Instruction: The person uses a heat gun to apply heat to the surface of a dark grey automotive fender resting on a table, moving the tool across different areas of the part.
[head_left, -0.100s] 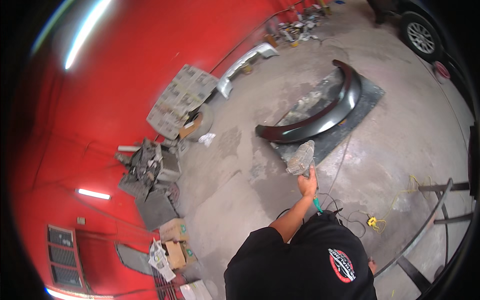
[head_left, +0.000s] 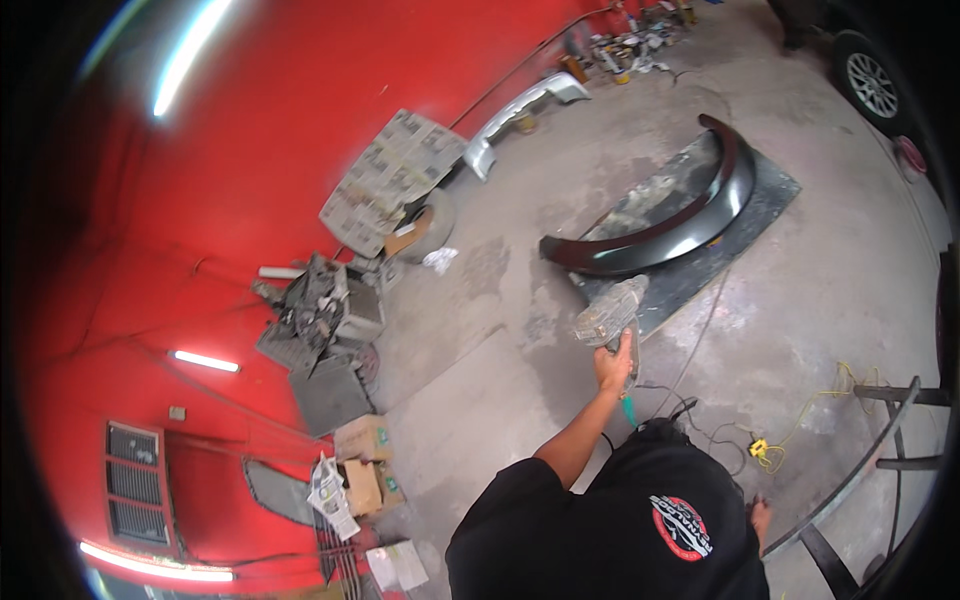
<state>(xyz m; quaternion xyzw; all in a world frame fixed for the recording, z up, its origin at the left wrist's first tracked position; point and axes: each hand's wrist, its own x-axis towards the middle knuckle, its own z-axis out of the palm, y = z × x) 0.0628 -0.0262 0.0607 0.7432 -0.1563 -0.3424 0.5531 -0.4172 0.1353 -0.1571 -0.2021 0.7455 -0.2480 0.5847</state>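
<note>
My left hand (head_left: 612, 366) reaches forward, closed round the handle of a pistol-grip tool with a bulky, grey, wrapped-looking head (head_left: 612, 310). A green hose or cord end (head_left: 629, 410) hangs below the grip. Just beyond the tool's head, seemingly not touched by it, is a dark, glossy, curved fender flare (head_left: 690, 237). The flare lies on a dark, stained flat board (head_left: 770, 190) on the floor. Low at my right side hangs my right hand (head_left: 762, 517), partly hidden by my black shirt; its fingers look loosely apart, with nothing seen in them.
A black cord (head_left: 720, 445) and a yellow connector (head_left: 765, 450) lie on the floor near my right. A dark metal stand (head_left: 850, 460) is at the right edge. Grey scrap parts (head_left: 320, 300), cardboard boxes (head_left: 365, 470) and a silver bumper (head_left: 520, 110) line the red wall.
The whole view has swung a little, shifting the room rightward. Relative to the flare, the tool in my left hand has moved slightly left and nearer me. More of my right hand shows.
</note>
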